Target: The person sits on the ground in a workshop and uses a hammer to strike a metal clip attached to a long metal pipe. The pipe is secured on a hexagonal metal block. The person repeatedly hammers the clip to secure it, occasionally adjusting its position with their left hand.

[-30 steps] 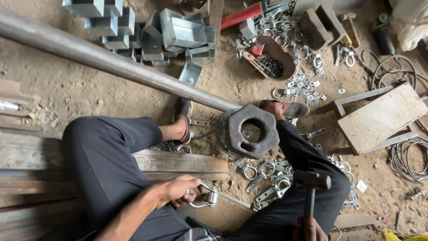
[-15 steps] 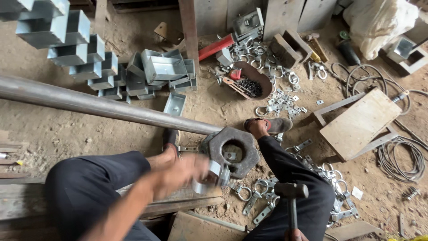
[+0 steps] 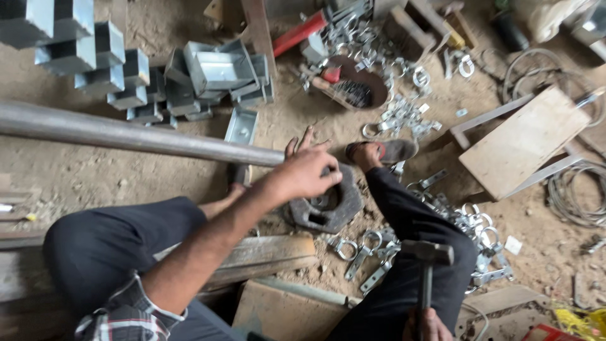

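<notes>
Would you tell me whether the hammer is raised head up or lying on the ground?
Raised, head up. The right hand grips the hammer by its handle at the bottom edge, with the metal head on top, above the trouser leg and off the ground.

Left hand (image 3: 307, 172) rests on the heavy block (image 3: 327, 203); right hand (image 3: 429, 325) grips a hammer (image 3: 427, 265).

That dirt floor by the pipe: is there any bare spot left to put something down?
Yes. Bare dirt lies below the pipe, left of the heavy block under the left hand. Another patch lies between the plank and the wire coil. Crowded: the clamps up top and those by the hammer.
</notes>
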